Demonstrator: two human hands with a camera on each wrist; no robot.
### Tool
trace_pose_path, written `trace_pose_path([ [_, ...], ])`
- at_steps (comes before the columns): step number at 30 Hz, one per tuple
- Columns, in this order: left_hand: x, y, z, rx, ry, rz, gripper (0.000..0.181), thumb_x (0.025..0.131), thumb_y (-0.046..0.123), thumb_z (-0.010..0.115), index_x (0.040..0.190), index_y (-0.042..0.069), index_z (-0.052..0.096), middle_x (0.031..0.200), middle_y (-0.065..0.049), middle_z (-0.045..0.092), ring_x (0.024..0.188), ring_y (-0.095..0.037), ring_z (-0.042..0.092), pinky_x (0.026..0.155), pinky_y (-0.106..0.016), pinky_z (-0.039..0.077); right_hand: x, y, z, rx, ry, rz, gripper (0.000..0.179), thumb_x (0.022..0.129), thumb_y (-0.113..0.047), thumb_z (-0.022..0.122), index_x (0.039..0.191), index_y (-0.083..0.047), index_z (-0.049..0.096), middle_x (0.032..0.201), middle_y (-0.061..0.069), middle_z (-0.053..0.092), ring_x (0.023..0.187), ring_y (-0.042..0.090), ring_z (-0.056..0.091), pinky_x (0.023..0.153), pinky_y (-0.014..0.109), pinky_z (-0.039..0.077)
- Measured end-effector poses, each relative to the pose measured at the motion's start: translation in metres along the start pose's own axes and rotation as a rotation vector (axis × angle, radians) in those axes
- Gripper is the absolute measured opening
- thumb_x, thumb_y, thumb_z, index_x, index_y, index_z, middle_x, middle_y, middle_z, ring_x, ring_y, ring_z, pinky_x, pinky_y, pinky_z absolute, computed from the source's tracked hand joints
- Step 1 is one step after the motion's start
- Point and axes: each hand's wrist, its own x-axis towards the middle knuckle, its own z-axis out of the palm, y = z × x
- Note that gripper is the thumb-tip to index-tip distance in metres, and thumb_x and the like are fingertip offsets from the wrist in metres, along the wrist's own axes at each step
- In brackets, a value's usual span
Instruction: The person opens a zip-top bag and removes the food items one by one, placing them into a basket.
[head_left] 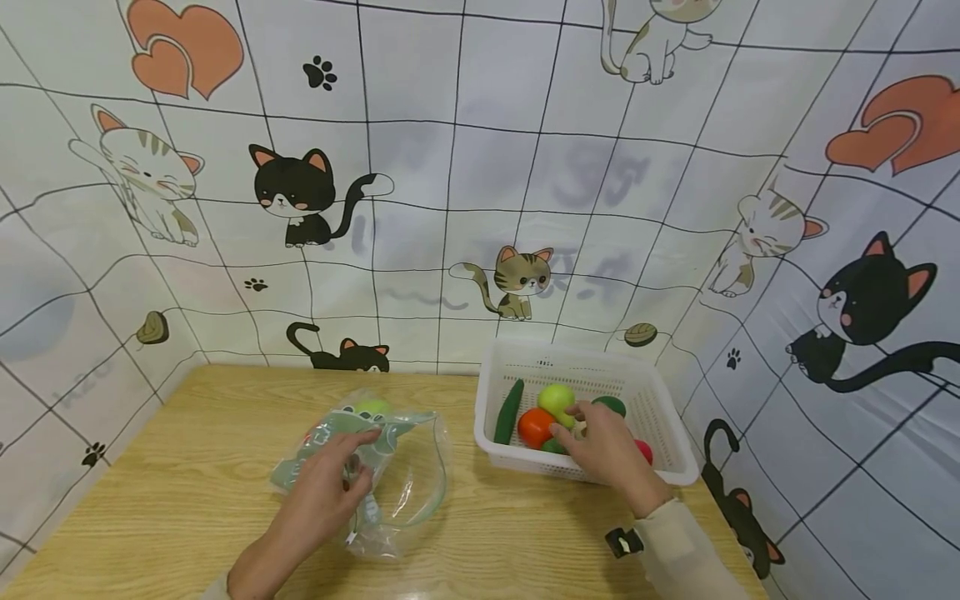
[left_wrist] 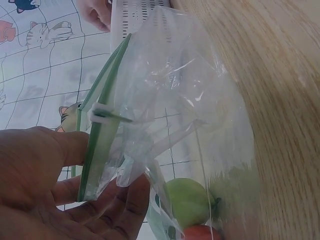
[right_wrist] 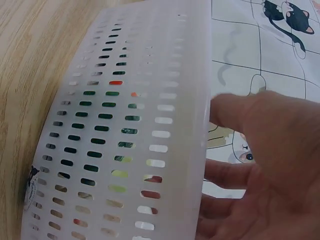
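Observation:
My left hand (head_left: 326, 479) pinches the green zip edge of a clear plastic zip bag (head_left: 420, 492), thumb on one side and fingers on the other. In the left wrist view the bag's mouth gapes, and a green round fruit (left_wrist: 187, 200) and a red piece (left_wrist: 201, 233) lie inside it. My right hand (head_left: 606, 446) reaches over a white basket (head_left: 675, 421), thumb and fingers apart. Its fingertips are close to an orange-red tomato (head_left: 534, 427) and a light green apple (head_left: 556, 400). The basket's wall hides part of this in the right wrist view.
A cucumber (head_left: 509, 412), a dark green piece (head_left: 611, 406) and a red piece (head_left: 644, 451) also lie in the basket. The basket stands at the back right of the wooden table (head_left: 202, 450), near a cat-patterned cloth (head_left: 420, 200) behind and beside it.

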Motion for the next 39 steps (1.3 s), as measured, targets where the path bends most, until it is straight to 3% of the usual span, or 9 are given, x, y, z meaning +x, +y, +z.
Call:
trace_pose_path([
  [8,0.001,0.0,0.003,0.027,0.001,0.012,0.05,0.099,0.0,0.086,0.147,0.013,0.078,0.129,-0.007,0.078,0.086,-0.004,0.057,0.067,-0.02,0.054,-0.007,-0.008,0.005,0.063,0.159,-0.046,0.034,0.111,-0.029,0.08,0.131,-0.001,0.081,0.136,0.02,0.077,0.109,0.037,0.077,0.087,0.046,0.069],
  [14,0.002,-0.001,0.005,0.067,0.005,0.034,0.05,0.098,0.004,0.089,0.144,0.02,0.081,0.136,-0.008,0.08,0.088,-0.005,0.058,0.07,-0.023,0.052,-0.013,-0.013,0.02,0.103,0.325,-0.291,0.013,0.105,-0.011,0.086,0.117,-0.008,0.083,0.112,0.012,0.075,0.091,0.023,0.071,0.077,0.029,0.064],
  [19,0.002,0.0,0.005,0.104,0.011,0.045,0.052,0.095,0.006,0.093,0.142,0.022,0.082,0.136,-0.009,0.082,0.093,-0.009,0.063,0.076,-0.026,0.055,-0.018,-0.02,0.034,0.136,0.429,-0.528,0.019,0.098,0.0,0.089,0.111,-0.01,0.08,0.105,0.006,0.073,0.085,0.012,0.067,0.074,0.025,0.065],
  [22,0.003,0.001,0.005,0.107,0.013,0.037,0.054,0.093,0.005,0.095,0.142,0.022,0.082,0.131,-0.007,0.084,0.089,-0.007,0.063,0.076,-0.025,0.055,-0.022,-0.029,0.041,0.171,0.412,-0.634,0.02,0.099,0.001,0.087,0.113,-0.012,0.079,0.107,0.001,0.072,0.087,0.008,0.068,0.077,0.023,0.065],
  [27,0.004,0.002,0.005,0.092,0.008,0.012,0.056,0.092,0.003,0.094,0.144,0.02,0.081,0.125,-0.003,0.085,0.084,-0.005,0.06,0.072,-0.023,0.053,-0.034,-0.053,0.054,0.204,0.304,-0.76,0.016,0.106,-0.005,0.082,0.12,-0.012,0.078,0.114,-0.001,0.072,0.095,0.008,0.071,0.083,0.023,0.067],
  [31,0.003,0.004,0.005,0.086,0.033,0.04,0.058,0.091,-0.001,0.092,0.145,0.019,0.081,0.122,-0.003,0.084,0.084,-0.004,0.061,0.07,-0.023,0.053,-0.043,-0.079,0.066,0.196,0.243,-0.878,0.018,0.108,-0.007,0.081,0.124,-0.012,0.076,0.118,-0.001,0.073,0.097,0.01,0.074,0.088,0.022,0.067],
  [35,0.003,0.008,0.005,0.083,0.057,0.075,0.058,0.091,-0.004,0.09,0.145,0.016,0.081,0.126,-0.007,0.083,0.084,-0.003,0.059,0.073,-0.024,0.054,-0.047,-0.101,0.079,0.143,0.238,-1.013,0.02,0.107,-0.008,0.08,0.127,-0.011,0.076,0.123,0.0,0.075,0.101,0.01,0.078,0.094,0.016,0.064],
  [39,0.004,0.01,0.004,0.072,0.055,0.077,0.057,0.093,-0.005,0.089,0.145,0.016,0.08,0.126,-0.007,0.081,0.085,-0.002,0.057,0.072,-0.024,0.053,-0.048,-0.116,0.089,0.1,0.184,-1.048,0.026,0.108,-0.009,0.081,0.133,-0.01,0.074,0.132,0.002,0.075,0.109,0.01,0.08,0.099,0.013,0.062],
])
